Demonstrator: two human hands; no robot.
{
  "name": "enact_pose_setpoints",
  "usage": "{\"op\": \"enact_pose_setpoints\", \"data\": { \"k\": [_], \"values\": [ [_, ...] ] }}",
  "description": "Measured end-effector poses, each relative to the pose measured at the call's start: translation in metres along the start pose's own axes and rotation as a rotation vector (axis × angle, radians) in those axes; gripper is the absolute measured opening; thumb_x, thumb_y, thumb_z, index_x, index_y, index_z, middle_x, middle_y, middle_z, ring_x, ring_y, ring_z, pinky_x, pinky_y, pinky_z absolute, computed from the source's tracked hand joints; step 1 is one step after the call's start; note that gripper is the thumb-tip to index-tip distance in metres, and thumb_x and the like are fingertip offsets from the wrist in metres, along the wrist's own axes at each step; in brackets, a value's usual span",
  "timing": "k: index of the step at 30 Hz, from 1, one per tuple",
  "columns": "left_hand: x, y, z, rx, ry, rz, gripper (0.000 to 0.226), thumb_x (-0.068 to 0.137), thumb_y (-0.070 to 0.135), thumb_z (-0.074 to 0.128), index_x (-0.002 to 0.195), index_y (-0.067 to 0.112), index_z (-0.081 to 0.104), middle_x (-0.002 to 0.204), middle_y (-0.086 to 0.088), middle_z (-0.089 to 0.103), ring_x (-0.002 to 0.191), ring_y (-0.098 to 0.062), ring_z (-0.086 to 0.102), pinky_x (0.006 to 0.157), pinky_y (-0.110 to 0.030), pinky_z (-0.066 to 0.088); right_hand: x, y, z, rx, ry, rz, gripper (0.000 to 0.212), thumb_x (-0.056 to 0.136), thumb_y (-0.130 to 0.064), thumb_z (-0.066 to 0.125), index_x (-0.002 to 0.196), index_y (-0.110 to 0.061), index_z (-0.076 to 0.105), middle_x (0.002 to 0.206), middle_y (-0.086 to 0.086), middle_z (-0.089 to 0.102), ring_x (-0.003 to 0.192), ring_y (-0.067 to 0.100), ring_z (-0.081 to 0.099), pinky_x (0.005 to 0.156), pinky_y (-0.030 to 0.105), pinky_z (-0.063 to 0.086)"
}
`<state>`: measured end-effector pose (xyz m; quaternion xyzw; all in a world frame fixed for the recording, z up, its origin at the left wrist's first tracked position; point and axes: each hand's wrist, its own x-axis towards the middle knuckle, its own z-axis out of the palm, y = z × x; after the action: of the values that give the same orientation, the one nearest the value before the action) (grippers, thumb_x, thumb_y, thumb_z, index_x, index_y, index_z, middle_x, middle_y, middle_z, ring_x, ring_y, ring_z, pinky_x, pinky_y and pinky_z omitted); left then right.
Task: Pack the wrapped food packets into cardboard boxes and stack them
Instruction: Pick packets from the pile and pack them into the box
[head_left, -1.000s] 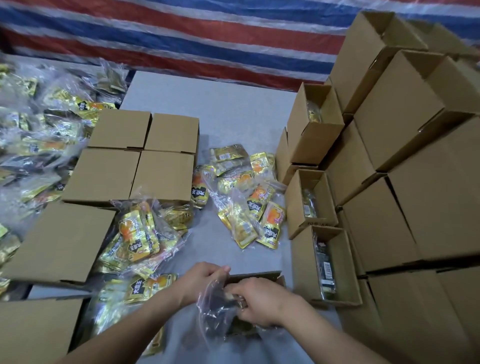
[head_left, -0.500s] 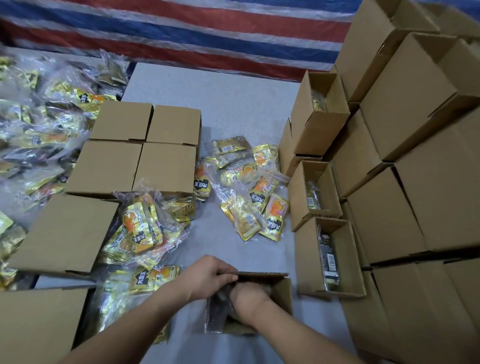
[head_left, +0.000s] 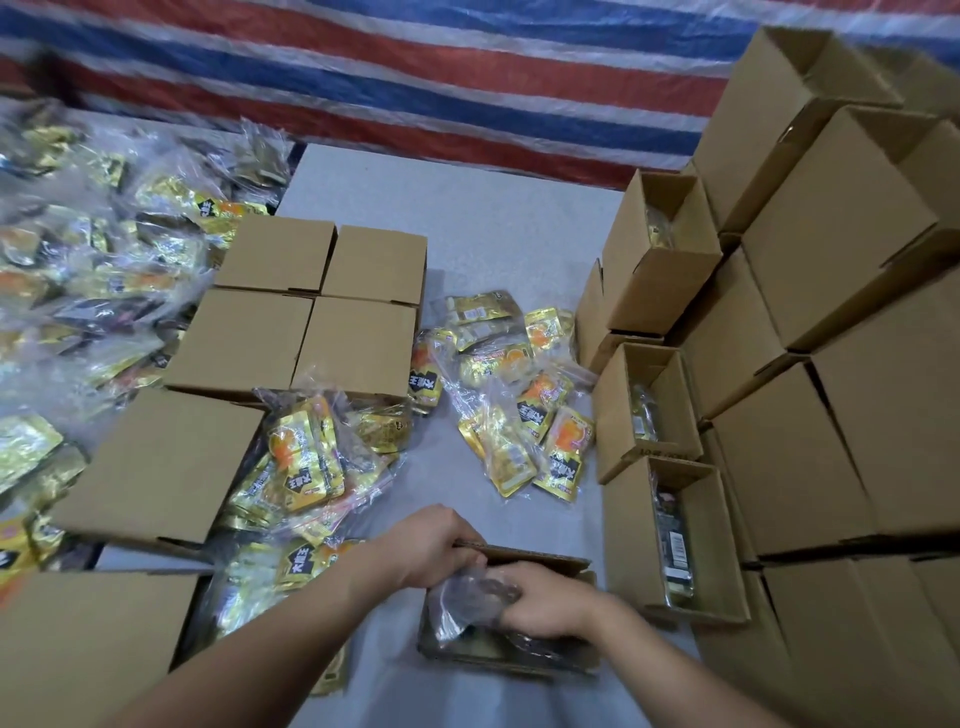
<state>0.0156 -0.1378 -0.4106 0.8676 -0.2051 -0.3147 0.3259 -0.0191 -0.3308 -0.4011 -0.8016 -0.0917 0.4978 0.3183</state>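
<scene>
You're mid-pack here, left hand (head_left: 434, 545) curled over the far rim of the open box (head_left: 540, 561), right hand (head_left: 545, 603) gripping the clear-wrapped packet (head_left: 462, 597) half down inside it, so next comes seating it flat before adding the box to the stack (head_left: 779, 467).

Both hands work at an open box (head_left: 540, 564) near the front of the grey table (head_left: 467, 218). The left hand (head_left: 434, 545) grips the box's far flap, and the right hand (head_left: 545, 605) holds a clear-wrapped packet (head_left: 467, 597) at its mouth. Loose gold packets (head_left: 519, 405) lie just beyond. Four closed boxes (head_left: 317, 306) sit in a square to the left, with a heap of packets (head_left: 88, 260) past them. On the right rises a stack of boxes (head_left: 831, 312), three open ones (head_left: 675, 525) in front showing packets inside. A striped tarp (head_left: 467, 78) hangs behind.
</scene>
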Motion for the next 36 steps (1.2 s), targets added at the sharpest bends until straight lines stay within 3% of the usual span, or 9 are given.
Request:
{"op": "enact_pose_setpoints", "data": {
  "k": [2, 6, 10, 14, 19, 27, 30, 32, 36],
  "values": [
    [0.001, 0.001, 0.000, -0.008, 0.001, 0.019, 0.019, 0.095, 0.026, 0.062, 0.098, 0.012, 0.075, 0.098, -0.007, 0.074, 0.090, -0.021, 0.065, 0.082, -0.031, 0.049, -0.009, 0.004, -0.003, -0.004, 0.036, -0.019, 0.042, 0.090, -0.011, 0.052, 0.124, -0.033, 0.063, 0.121, -0.011, 0.067, 0.106, 0.003, 0.060, 0.094, 0.019, 0.047],
    [0.007, 0.009, 0.001, 0.005, 0.012, 0.015, 0.024, 0.098, 0.029, 0.059, 0.111, 0.016, 0.074, 0.106, -0.005, 0.073, 0.097, -0.021, 0.064, 0.088, -0.032, 0.048, 0.012, 0.006, 0.007, -0.530, 0.140, 0.260, 0.046, 0.095, -0.012, 0.044, 0.141, -0.018, 0.047, 0.140, 0.011, 0.055, 0.128, 0.032, 0.054, 0.104, 0.044, 0.046],
    [0.015, 0.024, 0.012, 0.112, -0.043, 0.042, 0.024, 0.099, 0.030, 0.056, 0.109, 0.017, 0.072, 0.104, -0.004, 0.072, 0.097, -0.021, 0.062, 0.085, -0.032, 0.047, 0.041, 0.000, 0.034, -0.802, -0.023, 0.507, 0.048, 0.101, -0.006, 0.042, 0.148, -0.010, 0.040, 0.151, 0.014, 0.044, 0.138, 0.038, 0.042, 0.102, 0.062, 0.042],
    [0.018, 0.026, 0.013, 0.193, -0.033, 0.013, 0.024, 0.098, 0.030, 0.054, 0.110, 0.018, 0.072, 0.107, -0.004, 0.071, 0.102, -0.022, 0.061, 0.085, -0.034, 0.047, 0.043, -0.009, 0.035, -0.875, -0.043, 0.393, 0.054, 0.099, -0.012, 0.052, 0.150, -0.007, 0.035, 0.151, 0.017, 0.043, 0.138, 0.038, 0.042, 0.104, 0.054, 0.043],
    [0.019, 0.015, 0.007, 0.212, 0.017, -0.017, 0.026, 0.098, 0.032, 0.054, 0.111, 0.018, 0.072, 0.111, -0.006, 0.071, 0.106, -0.025, 0.061, 0.086, -0.034, 0.047, 0.022, -0.008, 0.015, -0.553, 0.097, 0.121, 0.048, 0.089, -0.019, 0.064, 0.134, -0.011, 0.050, 0.128, 0.016, 0.060, 0.115, 0.035, 0.060, 0.089, 0.038, 0.050],
    [0.018, 0.010, 0.012, 0.255, 0.034, -0.034, 0.027, 0.099, 0.034, 0.052, 0.097, 0.013, 0.068, 0.095, -0.006, 0.070, 0.094, -0.025, 0.060, 0.078, -0.037, 0.048, 0.046, -0.009, 0.029, -0.383, -0.220, 0.294, 0.043, 0.097, -0.025, 0.041, 0.130, -0.003, 0.058, 0.136, 0.020, 0.056, 0.122, 0.034, 0.055, 0.104, 0.041, 0.044],
    [0.018, 0.009, 0.010, 0.254, 0.022, -0.024, 0.027, 0.099, 0.034, 0.052, 0.100, 0.014, 0.070, 0.098, -0.005, 0.071, 0.096, -0.024, 0.061, 0.082, -0.038, 0.048, 0.044, -0.007, 0.021, -0.307, -0.220, 0.284, 0.022, 0.096, -0.015, 0.042, 0.098, -0.008, 0.063, 0.106, 0.017, 0.063, 0.086, 0.029, 0.059, 0.074, 0.033, 0.048],
    [0.019, 0.009, 0.009, 0.256, 0.015, -0.021, 0.026, 0.099, 0.033, 0.052, 0.100, 0.014, 0.070, 0.098, -0.005, 0.071, 0.095, -0.025, 0.061, 0.082, -0.039, 0.048, 0.042, -0.006, 0.011, -0.329, -0.172, 0.268, 0.017, 0.094, -0.009, 0.043, 0.082, -0.010, 0.056, 0.087, 0.014, 0.058, 0.069, 0.026, 0.052, 0.055, 0.030, 0.038],
    [0.021, 0.009, 0.007, 0.261, 0.010, -0.028, 0.027, 0.099, 0.034, 0.052, 0.100, 0.014, 0.070, 0.098, -0.006, 0.070, 0.095, -0.025, 0.061, 0.081, -0.039, 0.049, 0.034, 0.010, 0.003, -0.487, -0.157, 0.326, 0.018, 0.095, -0.018, 0.050, 0.099, -0.008, 0.064, 0.095, 0.015, 0.064, 0.078, 0.030, 0.060, 0.061, 0.030, 0.044]
  ]
}}
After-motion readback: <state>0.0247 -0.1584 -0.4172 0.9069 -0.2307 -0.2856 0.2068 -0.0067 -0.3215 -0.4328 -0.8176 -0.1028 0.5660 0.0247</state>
